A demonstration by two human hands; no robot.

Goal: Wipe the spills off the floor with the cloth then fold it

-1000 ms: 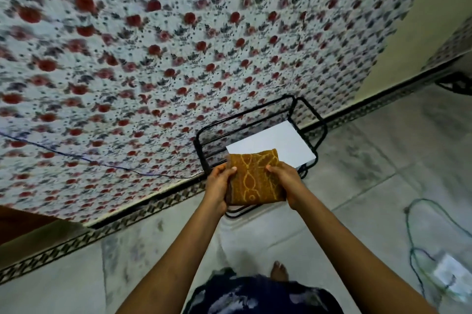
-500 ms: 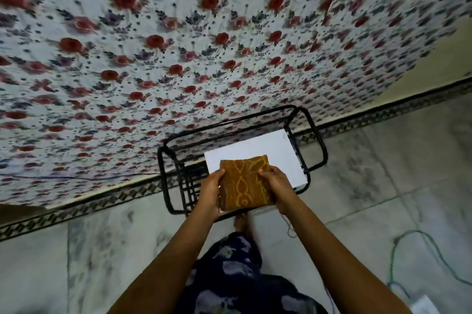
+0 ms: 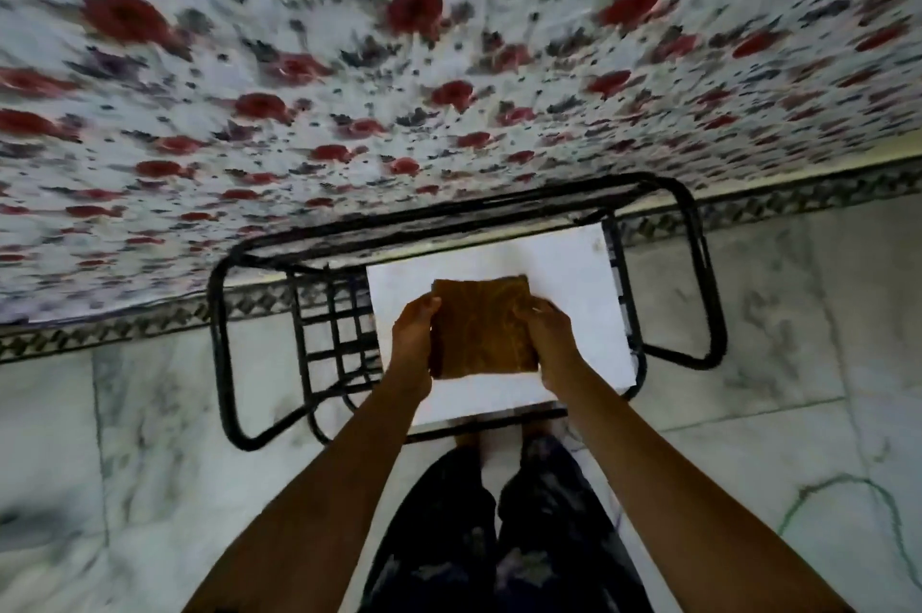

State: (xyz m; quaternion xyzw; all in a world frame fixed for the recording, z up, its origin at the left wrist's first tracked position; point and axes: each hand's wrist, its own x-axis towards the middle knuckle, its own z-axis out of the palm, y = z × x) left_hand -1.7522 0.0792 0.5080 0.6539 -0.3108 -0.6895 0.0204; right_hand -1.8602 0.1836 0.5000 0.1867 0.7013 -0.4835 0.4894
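Holding folded cloth (image 3: pixel 483 328) over white top (image 3: pixel 574 263) of black wire rack (image 3: pixel 219 343); left hand (image 3: pixel 413 338) fingers clamped on left edge, right hand (image 3: pixel 554 343) fingers clamped on right edge. Judgement: lower flat, keep edges aligned, release both sides together so fold holds. No brand, label or writing readable; frame blurred.

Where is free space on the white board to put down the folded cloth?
Both hands, left and right, hold the cloth over the white board on the black rack. Bare board lies behind the cloth and to its right. The near edge is crowded by the wrists.
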